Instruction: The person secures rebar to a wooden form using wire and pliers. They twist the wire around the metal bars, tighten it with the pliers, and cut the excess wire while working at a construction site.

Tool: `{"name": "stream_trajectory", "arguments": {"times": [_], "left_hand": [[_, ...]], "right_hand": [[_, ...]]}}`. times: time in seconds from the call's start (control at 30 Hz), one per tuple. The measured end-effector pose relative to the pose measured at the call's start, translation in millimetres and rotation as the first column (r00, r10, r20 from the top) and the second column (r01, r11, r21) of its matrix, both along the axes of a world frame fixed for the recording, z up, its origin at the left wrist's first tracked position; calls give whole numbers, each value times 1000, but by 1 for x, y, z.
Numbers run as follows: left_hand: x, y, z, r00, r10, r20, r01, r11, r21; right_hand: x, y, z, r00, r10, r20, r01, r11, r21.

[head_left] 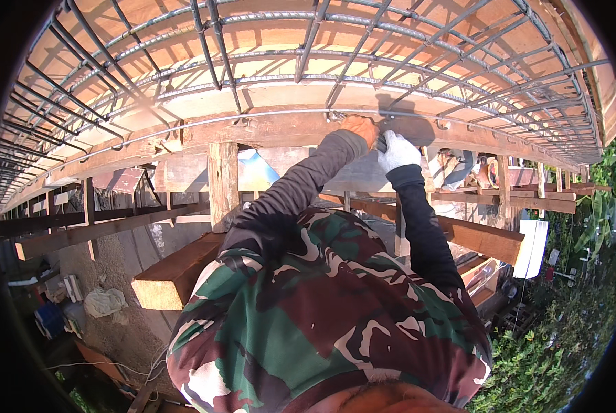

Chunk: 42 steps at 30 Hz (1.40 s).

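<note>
Along the beam (280, 129), thin bar (280, 111) running left to right, left hand (361, 128), right hand (399, 151) beside, grip unclear

Bright sunlight, wooden beams (480, 239) and posts (223, 180), grey-brown ground (112, 265) below, green foliage (549, 368) at right

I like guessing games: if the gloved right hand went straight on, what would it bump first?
Probably the wooden beam just ahead of the gloved right hand, though depth is hard to judge.
</note>
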<state>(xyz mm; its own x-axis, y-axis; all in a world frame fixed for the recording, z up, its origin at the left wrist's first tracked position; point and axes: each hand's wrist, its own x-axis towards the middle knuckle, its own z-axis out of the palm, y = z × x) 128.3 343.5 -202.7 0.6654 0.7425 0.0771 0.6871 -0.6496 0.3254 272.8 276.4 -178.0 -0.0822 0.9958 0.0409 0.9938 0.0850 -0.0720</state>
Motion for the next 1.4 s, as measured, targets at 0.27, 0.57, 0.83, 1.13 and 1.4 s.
{"name": "stream_trajectory", "arguments": {"times": [0.27, 0.57, 0.83, 1.13, 1.4], "left_hand": [[-41, -41, -1, 969, -248, 3, 236, 924, 301], [-32, -23, -8, 952, -305, -12, 304, 945, 120], [-27, -13, 17, 923, -328, -202, 325, 944, -50], [-60, -38, -13, 968, -242, 61, 197, 890, 412], [-19, -12, -17, 986, -169, 14, 161, 958, 236]], "right_hand": [[-10, -29, -12, 145, -778, -612, -496, 478, -725], [-9, -50, -20, 107, -596, -796, -235, 763, -603], [-36, -43, -10, 972, -23, -233, -47, 955, -293], [-9, -41, -12, -9, -753, -658, -550, 554, -625], [18, -10, 24, 685, -200, -700, -292, 806, -516]]}}
